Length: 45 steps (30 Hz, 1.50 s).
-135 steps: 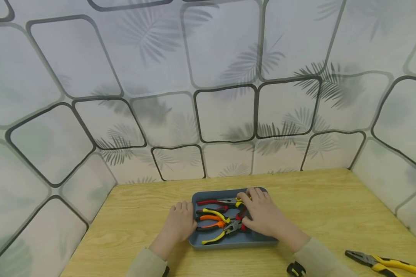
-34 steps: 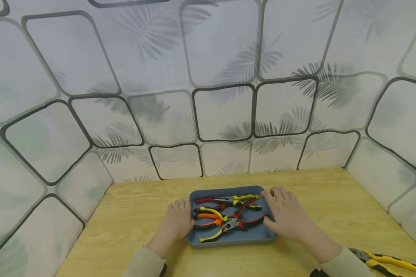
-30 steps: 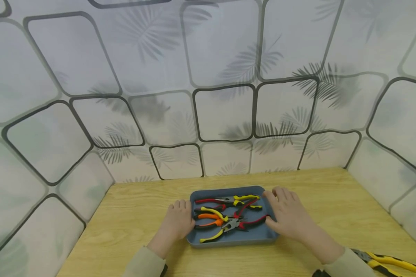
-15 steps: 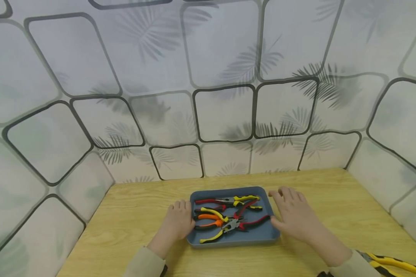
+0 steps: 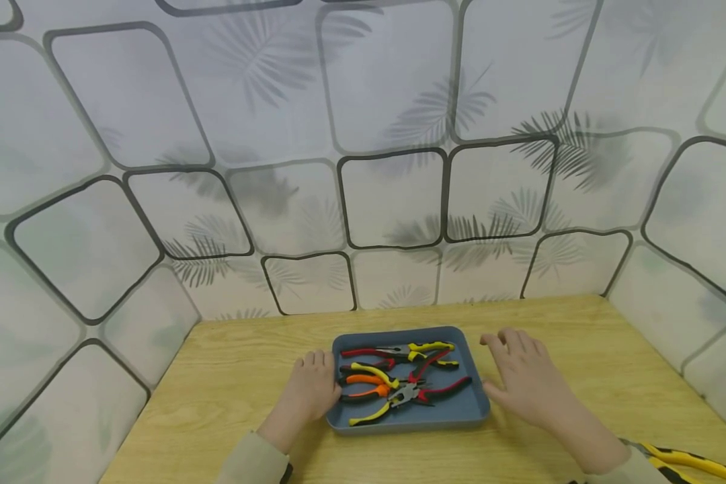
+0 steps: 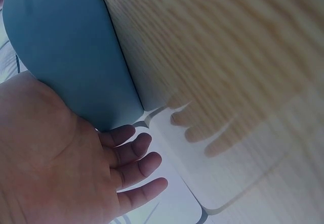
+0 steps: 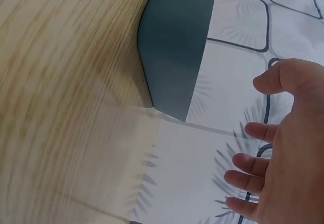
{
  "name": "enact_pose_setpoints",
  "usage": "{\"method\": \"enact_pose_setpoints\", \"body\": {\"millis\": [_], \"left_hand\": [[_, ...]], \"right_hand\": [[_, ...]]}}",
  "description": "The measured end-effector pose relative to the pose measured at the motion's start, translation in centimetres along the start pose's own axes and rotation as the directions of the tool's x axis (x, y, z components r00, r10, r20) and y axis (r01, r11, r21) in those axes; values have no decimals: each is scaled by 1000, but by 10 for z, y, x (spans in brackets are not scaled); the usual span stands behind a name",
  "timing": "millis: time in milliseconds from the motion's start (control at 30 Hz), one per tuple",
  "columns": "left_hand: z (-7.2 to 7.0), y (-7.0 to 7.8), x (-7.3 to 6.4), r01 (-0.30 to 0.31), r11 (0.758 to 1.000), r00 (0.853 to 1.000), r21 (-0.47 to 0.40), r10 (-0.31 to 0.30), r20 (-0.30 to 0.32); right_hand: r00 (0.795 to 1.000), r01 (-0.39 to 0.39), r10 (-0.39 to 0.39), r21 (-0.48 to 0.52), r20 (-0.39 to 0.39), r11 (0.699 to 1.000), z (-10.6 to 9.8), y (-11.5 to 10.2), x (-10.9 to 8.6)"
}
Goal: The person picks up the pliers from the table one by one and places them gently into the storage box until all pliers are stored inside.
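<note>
A grey-blue tray (image 5: 460, 411) lies on the table with several pairs of pliers in it, some overlapping. Among them are orange-and-black handled pliers (image 5: 372, 390), pliers with red-and-black handles (image 5: 448, 390) spread apart, and a yellow-and-black handle (image 5: 368, 419) near the front. My left hand (image 5: 314, 386) rests against the tray's left end, its fingers loosely extended along the outer wall in the left wrist view. My right hand (image 5: 529, 383) stands apart from the tray's right end, thumb and fingers spread, holding nothing; the right wrist view shows a gap between it and the wall.
Larger yellow-and-black pliers (image 5: 696, 458) lie on the wooden table (image 5: 236, 376) at the front right, partly behind my right sleeve (image 5: 626, 470). A patterned white wall covering (image 5: 393, 275) encloses the table at the back and sides.
My right hand has gone from over the pliers in the tray to its right rim, then let go and moved away to the right. My left hand has stayed at the left end.
</note>
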<state>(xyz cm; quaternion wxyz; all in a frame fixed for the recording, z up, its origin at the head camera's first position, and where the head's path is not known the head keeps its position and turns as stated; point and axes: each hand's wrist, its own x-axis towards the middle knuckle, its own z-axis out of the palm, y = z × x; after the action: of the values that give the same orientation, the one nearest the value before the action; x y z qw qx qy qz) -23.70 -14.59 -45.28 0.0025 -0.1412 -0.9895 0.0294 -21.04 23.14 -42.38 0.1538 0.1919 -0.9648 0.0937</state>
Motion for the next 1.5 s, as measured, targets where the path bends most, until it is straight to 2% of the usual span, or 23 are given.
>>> {"method": "enact_pose_setpoints", "body": {"millis": [367, 1500], "left_hand": [[-1, 1, 0, 10, 1000, 1000, -8, -9, 12], [-2, 1, 0, 11, 999, 1000, -34, -11, 0]], "right_hand": [[1000, -19, 19, 5, -6, 1000, -3, 7, -9], [993, -84, 87, -30, 86, 996, -11, 33, -33]]}}
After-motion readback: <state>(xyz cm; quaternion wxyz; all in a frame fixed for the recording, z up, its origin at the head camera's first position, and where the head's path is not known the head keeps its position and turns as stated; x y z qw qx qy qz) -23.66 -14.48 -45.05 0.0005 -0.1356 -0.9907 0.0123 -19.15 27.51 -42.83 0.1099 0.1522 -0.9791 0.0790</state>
